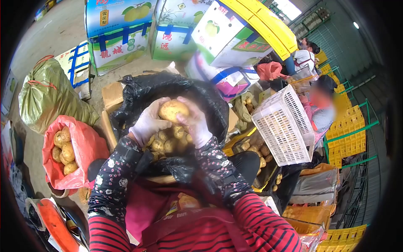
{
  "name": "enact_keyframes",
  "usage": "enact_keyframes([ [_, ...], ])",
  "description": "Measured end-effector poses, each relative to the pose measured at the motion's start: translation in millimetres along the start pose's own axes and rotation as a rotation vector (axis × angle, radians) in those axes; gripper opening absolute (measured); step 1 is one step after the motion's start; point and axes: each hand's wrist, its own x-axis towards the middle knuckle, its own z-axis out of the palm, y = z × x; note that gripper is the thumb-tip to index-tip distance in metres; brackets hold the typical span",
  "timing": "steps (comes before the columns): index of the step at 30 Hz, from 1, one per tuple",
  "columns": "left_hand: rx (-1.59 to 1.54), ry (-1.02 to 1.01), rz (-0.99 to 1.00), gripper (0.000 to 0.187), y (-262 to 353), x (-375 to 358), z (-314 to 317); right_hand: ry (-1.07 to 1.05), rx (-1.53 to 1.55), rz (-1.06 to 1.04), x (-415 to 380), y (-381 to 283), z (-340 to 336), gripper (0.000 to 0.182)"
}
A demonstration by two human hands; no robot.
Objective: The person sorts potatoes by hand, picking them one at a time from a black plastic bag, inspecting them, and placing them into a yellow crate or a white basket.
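A large pale potato [173, 111] is held up between my two gloved hands. My left hand [150, 120] grips it from the left side, and my right hand [196, 122] closes on it from the right. Both gloves are whitish, with dark flowered sleeve covers behind them. Below the hands, a box lined with a black plastic bag [138, 88] holds several more potatoes [169, 145]. The bag's rim is folded outward around the opening. My forearms and hands hide part of the heap.
To the left stand a red bag of potatoes [94, 143] and a tied green sack [50, 96]. Printed cartons [119, 46] are stacked ahead. On the right are a white plastic crate [285, 126], loose potatoes [256, 153], yellow crates [346, 130] and a seated person [322, 109].
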Motion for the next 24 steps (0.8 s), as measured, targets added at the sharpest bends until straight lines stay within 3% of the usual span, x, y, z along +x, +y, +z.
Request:
enact_keyframes([
  [3, 0.063, -0.014, 0.097, 0.079, 2, -1, 6, 0.115, 0.129, -0.003, 10, 6, -4, 0.049],
  [8, 0.066, -0.064, 0.067, 0.075, -3, 1, -2, -0.084, 0.151, 0.345, 5, 0, -6, 0.072],
  [9, 0.058, -0.076, 0.084, 0.072, -2, 1, -2, -0.076, 0.036, 0.218, 4, 5, -8, 0.072],
  [11, 0.019, -0.013, -0.094, 0.059, 4, 0, -4, -0.065, -0.185, -0.031, -1, 20, -9, 0.072],
  [12, -0.001, 0.018, -0.184, 0.052, 8, -1, -4, -0.057, -0.155, -0.034, -3, 21, -7, 0.074],
  [16, -0.201, 0.128, -0.119, 0.031, -5, 6, -18, -0.043, -0.062, -0.054, -8, 8, 6, 0.078],
  [19, -0.212, 0.082, -0.059, 0.033, 4, -1, -12, -0.029, -0.228, -0.128, -8, 11, 4, 0.079],
  [20, -0.364, 0.078, -0.244, 0.038, 13, 0, -5, -0.022, -0.320, -0.165, -7, 14, 4, 0.080],
  [23, -0.154, 0.055, -0.137, 0.044, 3, -2, -2, -0.021, -0.399, -0.367, -9, 21, 11, 0.076],
  [24, -0.141, 0.038, -0.123, 0.047, 4, -2, -5, -0.026, -0.266, -0.225, -9, 16, 11, 0.075],
])
